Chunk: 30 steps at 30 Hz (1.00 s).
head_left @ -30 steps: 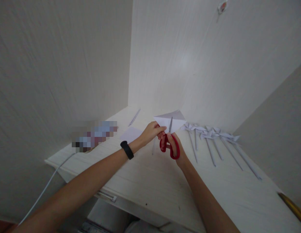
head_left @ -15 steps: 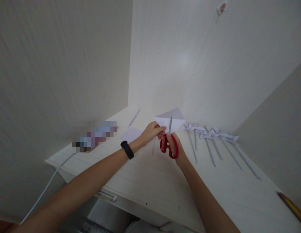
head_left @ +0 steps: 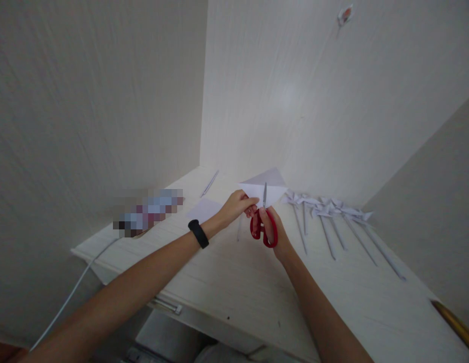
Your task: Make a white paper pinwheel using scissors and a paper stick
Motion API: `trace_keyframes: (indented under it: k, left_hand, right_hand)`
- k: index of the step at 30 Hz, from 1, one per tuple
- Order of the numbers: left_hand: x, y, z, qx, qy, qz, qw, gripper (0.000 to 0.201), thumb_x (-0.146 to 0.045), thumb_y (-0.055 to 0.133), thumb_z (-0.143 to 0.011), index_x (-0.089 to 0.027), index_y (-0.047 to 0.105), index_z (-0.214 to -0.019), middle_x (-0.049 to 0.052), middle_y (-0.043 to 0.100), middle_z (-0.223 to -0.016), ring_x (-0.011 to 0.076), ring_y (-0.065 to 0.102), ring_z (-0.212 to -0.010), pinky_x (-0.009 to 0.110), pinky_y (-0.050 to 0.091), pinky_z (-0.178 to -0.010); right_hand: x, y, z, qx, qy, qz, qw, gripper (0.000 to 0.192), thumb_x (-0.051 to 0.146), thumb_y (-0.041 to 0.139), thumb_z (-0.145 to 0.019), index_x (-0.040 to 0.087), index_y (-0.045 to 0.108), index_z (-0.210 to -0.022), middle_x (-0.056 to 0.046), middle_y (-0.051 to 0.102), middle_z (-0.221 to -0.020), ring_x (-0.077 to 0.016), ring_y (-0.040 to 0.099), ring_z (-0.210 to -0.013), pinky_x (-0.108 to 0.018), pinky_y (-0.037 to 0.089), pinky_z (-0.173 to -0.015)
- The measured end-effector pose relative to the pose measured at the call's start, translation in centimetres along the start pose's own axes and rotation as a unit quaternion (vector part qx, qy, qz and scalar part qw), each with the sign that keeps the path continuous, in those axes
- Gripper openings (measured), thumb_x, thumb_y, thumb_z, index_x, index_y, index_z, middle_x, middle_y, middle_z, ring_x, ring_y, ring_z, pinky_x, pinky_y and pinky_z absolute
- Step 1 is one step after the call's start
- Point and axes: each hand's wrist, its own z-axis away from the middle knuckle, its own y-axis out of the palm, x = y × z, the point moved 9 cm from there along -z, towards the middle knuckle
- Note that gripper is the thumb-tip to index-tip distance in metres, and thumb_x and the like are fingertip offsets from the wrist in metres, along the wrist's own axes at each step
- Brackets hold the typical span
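Observation:
My left hand [head_left: 240, 205] pinches the lower left edge of a folded white sheet of paper [head_left: 253, 190], held up off the desk. Red-handled scissors [head_left: 270, 237] are in my right hand [head_left: 277, 229], with fingers through the loops. Their blade points away from me and lies across the paper's near face; the other blade is hidden. To the right lie several white paper pinwheels [head_left: 332, 207] on rolled paper sticks. A flat piece of paper [head_left: 204, 207] rests left of my left hand, and thin white sticks [head_left: 209, 184] lie behind it.
The white desk [head_left: 226, 282] stands in a corner between pale walls. A blurred-out object [head_left: 151, 212] with a white cable [head_left: 79, 280] lies at the left. A drawer handle [head_left: 166, 305] shows at the front edge, and a golden object [head_left: 453, 322] at the lower right.
The scissor handles have drawn slightly closer together and the blade has shifted a little. My left hand keeps its hold on the paper.

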Motion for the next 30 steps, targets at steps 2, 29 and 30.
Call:
trace_keyframes:
  k: [2,29,30]
  left_hand:
    - [0.02,0.03,-0.01,0.002,0.002,0.006,1.0,0.018,-0.015,0.054,-0.079,-0.01,0.054,-0.061,0.0,0.056,-0.05,0.0072,0.051,-0.04,0.019,0.042,-0.045]
    - [0.31,0.23,-0.01,0.012,-0.004,-0.012,1.0,0.022,-0.016,0.055,-0.079,-0.01,0.055,-0.058,0.0,0.055,-0.047,0.0066,0.05,-0.04,0.018,0.039,-0.043]
    - [0.29,0.26,0.01,0.013,-0.004,-0.012,1.0,0.022,-0.015,0.055,-0.079,-0.01,0.055,-0.058,0.0,0.055,-0.047,0.0067,0.05,-0.04,0.018,0.039,-0.043]
  right_hand:
    - [0.09,-0.03,0.04,0.004,-0.004,-0.003,1.0,0.039,0.061,0.048,-0.082,0.022,0.045,-0.082,0.006,0.05,-0.051,-0.0101,0.046,-0.04,-0.022,0.038,-0.038]
    - [-0.46,-0.6,-0.35,-0.011,-0.02,0.008,1.0,0.042,0.062,0.046,-0.082,0.021,0.047,-0.081,0.004,0.053,-0.055,-0.0095,0.048,-0.04,-0.021,0.037,-0.036]
    - [-0.49,-0.63,-0.38,-0.012,-0.021,0.007,1.0,0.041,0.062,0.046,-0.082,0.021,0.047,-0.081,0.004,0.053,-0.055,-0.0095,0.048,-0.041,-0.021,0.037,-0.036]
